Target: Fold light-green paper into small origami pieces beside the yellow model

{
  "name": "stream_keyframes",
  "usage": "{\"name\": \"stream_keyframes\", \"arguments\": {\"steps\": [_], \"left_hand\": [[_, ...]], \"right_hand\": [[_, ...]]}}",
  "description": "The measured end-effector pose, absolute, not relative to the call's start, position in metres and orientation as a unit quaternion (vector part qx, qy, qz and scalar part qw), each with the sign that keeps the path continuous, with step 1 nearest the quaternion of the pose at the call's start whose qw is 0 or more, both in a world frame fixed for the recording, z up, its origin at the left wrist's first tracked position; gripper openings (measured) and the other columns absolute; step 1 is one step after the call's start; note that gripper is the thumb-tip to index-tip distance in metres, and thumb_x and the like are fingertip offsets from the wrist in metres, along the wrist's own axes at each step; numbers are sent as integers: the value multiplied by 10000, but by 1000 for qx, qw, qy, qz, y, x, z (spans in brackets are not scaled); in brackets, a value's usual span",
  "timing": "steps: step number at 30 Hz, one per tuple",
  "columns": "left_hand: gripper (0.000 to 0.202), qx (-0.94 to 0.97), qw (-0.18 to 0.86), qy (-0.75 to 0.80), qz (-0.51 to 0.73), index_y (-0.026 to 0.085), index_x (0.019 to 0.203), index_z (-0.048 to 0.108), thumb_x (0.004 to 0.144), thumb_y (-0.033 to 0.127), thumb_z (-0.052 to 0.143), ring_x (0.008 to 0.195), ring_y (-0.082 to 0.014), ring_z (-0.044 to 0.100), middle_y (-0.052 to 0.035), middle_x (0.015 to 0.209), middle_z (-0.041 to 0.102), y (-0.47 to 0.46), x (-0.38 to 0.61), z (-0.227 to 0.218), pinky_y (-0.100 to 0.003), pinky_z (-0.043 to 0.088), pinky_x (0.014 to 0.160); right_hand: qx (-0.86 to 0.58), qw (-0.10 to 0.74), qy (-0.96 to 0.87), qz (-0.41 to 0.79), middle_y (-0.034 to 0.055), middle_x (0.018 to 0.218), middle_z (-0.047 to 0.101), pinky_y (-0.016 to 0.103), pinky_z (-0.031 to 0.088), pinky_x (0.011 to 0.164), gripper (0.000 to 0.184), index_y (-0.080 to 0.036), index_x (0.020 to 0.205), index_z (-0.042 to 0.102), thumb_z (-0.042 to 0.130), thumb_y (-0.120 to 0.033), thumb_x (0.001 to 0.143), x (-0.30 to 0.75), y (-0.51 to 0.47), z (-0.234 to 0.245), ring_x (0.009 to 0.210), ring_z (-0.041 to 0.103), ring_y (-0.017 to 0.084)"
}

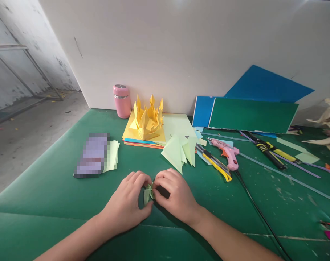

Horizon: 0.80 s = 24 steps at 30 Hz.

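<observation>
My left hand and my right hand meet at the middle of the green table. Both pinch a small folded piece of light green paper between their fingertips, low over the table. Most of the paper is hidden by my fingers. Just beyond my right hand lie several folded light green paper points. A yellow folded paper crown shape stands on a stack of coloured sheets further back.
A pink cup stands by the white wall. A pink glue gun with black cable, a yellow utility knife and more tools lie to the right. Blue and green boards lean on the wall. A blurred flat object lies left on green sheets.
</observation>
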<state>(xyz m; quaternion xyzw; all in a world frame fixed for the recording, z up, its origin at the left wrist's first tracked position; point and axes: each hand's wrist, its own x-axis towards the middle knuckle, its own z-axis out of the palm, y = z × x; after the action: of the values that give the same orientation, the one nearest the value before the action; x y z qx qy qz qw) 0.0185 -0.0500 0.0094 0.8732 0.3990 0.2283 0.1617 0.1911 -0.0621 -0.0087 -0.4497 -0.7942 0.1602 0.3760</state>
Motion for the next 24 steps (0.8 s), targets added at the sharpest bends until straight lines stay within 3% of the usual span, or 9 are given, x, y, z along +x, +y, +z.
{"name": "stream_keyframes", "arguments": {"steps": [10,18,24], "left_hand": [[262,861,193,412,229,206,823,484,653,19,417,748,-186,562,-20,780,574,-46,16,9,-317,508,659],[140,854,202,414,240,207,784,527,749,89,459,672,-163,566,-5,718,590,-45,17,8,-282,500,605],[150,860,208,406,230,208,776,553,722,86,484,696,-171,575,-9,741,597,-41,14,12,-285,504,617]], "right_hand": [[-444,380,-794,167,26,786,620,310,431,693,114,-195,738,581,575,-94,789,191,-63,-9,749,527,170],[-452,379,-791,162,22,772,613,305,437,685,112,-202,733,574,571,-101,780,191,-62,-9,749,526,173],[-460,373,-789,163,17,789,619,307,441,695,121,-212,741,575,597,-94,737,192,-62,-10,761,531,178]]}}
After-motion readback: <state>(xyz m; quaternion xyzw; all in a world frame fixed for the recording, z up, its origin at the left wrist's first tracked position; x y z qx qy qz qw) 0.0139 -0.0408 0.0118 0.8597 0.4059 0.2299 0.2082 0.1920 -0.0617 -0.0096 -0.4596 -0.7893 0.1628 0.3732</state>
